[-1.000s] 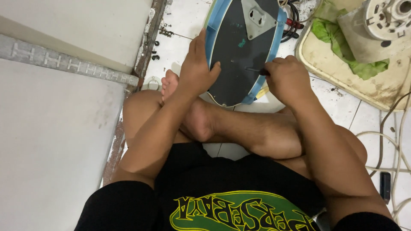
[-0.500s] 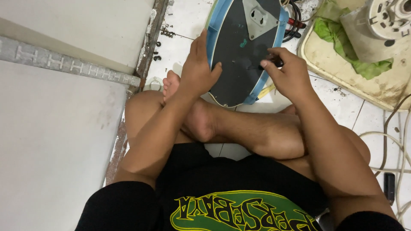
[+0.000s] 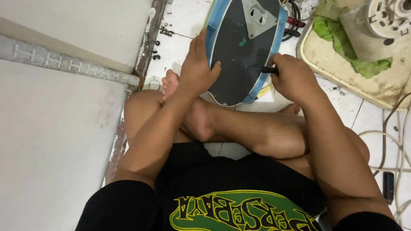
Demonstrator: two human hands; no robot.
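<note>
I sit cross-legged on a white tiled floor with an oval appliance base (image 3: 239, 55) in front of my feet; it has a black underside and a light blue rim. A grey metal bracket (image 3: 259, 17) is fixed near its far end. My left hand (image 3: 198, 64) grips the left rim and steadies the base. My right hand (image 3: 293, 79) is closed around a dark-handled screwdriver (image 3: 262, 69), whose thin shaft points left onto the black underside.
A cream plastic tub (image 3: 342, 68) at the right holds a green cloth (image 3: 342, 40) and a grey motor housing (image 3: 376, 25). Small screws (image 3: 160, 38) lie near a metal door track (image 3: 64, 64) at left. White cables (image 3: 394, 141) trail at the right; red and black wires (image 3: 295, 23) sit behind the base.
My right hand has shifted slightly up and right along the base's rim with the screwdriver; its tip stays on the black underside. My left hand stays on the left rim.
</note>
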